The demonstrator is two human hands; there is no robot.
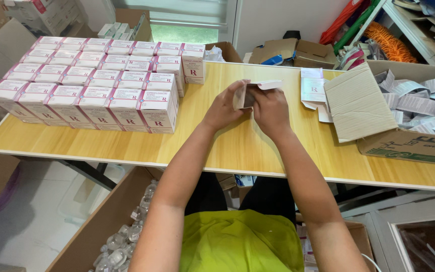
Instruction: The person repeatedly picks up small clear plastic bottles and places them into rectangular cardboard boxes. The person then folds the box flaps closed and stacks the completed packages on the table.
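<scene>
A: What is laid out, from the largest thing down?

B: A long wooden table [217, 151] is seen running from nine o'clock to three o'clock. At ten o'clock a block of pink-and-white finished cartons [96, 85] is stacked in tight rows. At three o'clock an open cardboard box [409, 143] of folded paper leaflets [419, 100] is set, its flap lifted. Flat carton blanks [312, 90] are piled at one o'clock. A lower box of small clear vials [122, 242] is placed under the near edge at seven o'clock.

A: And in the hands?

B: A small white carton [250, 93] is held above the table's middle, at twelve o'clock. It is pinched on one side by the left hand [222, 108] and on the other by the right hand [270, 111], fingers curled closed around it, one end flap standing open.

A: Which step is judged to be in hand?

B: Forming or closing of the carton, it seems. A firm tuck of the flap would be called for.

A: Room to move?

B: Bare table is left between six and nine o'clock; the near edge lies close below the wrists.
</scene>
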